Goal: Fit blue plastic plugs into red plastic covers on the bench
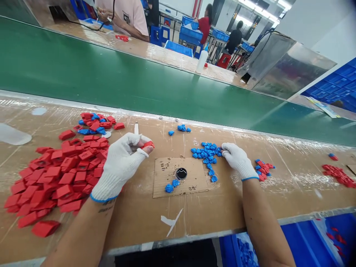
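Both my hands wear white knit gloves. My left hand [125, 159] is closed on a small red plastic piece [148, 144], with its bare thumb and fingertips pinching it. A large heap of red plastic parts [66, 170] lies beside that wrist. At the right edge of a cluster of small blue plastic pieces [207, 151], my right hand [235, 157] has its fingers together at one piece; its fingertips are partly hidden. Between the hands lies a cardboard sheet [164, 170] bearing a small round black dish [181, 173] and a few blue pieces [169, 188].
A green conveyor belt [155, 89] runs behind the table. Red-and-blue parts [263, 170] and thin red parts [338, 176] lie at right. Blue bins [300, 241] stand below the front edge. A white bottle [202, 61] and a co-worker in pink [125, 18] are across the belt.
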Motion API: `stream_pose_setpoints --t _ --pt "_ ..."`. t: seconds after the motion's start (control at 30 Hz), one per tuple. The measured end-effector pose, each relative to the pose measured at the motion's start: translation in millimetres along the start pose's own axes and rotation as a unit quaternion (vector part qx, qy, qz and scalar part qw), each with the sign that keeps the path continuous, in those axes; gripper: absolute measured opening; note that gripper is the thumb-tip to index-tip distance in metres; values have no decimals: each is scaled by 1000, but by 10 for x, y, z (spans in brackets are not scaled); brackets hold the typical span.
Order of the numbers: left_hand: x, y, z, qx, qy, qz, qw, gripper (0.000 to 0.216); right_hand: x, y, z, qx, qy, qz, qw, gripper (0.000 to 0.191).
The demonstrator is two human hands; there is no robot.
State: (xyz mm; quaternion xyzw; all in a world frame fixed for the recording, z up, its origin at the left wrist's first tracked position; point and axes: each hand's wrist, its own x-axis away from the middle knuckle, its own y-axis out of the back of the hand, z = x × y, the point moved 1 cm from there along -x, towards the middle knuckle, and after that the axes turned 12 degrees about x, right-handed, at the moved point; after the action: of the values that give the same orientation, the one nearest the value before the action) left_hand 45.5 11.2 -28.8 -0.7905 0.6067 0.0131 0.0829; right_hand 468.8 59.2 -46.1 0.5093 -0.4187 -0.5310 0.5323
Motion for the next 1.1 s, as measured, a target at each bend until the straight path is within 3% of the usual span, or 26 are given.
stream_pose_setpoints --t 0.17,0.27,0.33,0.47,0.57,0.67,0.9,1.0,1.1 --pt "-10 14 33 20 -14 2 1000 23 191 34 -58 -59 8 -63 996 7" --pt "-12 -4 46 42 -12 -6 999 25 458 110 145 -104 31 -101 989 10" --pt "-7 -37 50 61 -1 1 998 26 604 201 433 -145 93 -96 980 8" --pt "4 -91 62 42 9 31 999 18 654 426 1137 -216 320 -42 922 26" --pt "-4 -87 83 25 2 49 998 16 514 526 1464 -182 388 -11 904 29" --pt "-19 -64 102 18 -5 56 998 15 373 556 1609 -145 432 22 890 28" --pt "-24 -42 109 44 -1 65 997 27 300 553 1768 51 426 62 901 28" --pt "-4 -40 77 44 7 63 997 24 292 581 1766 55 429 80 898 27" --pt "16 -46 39 61 23 62 996 23 238 602 1729 29 393 98 914 20"
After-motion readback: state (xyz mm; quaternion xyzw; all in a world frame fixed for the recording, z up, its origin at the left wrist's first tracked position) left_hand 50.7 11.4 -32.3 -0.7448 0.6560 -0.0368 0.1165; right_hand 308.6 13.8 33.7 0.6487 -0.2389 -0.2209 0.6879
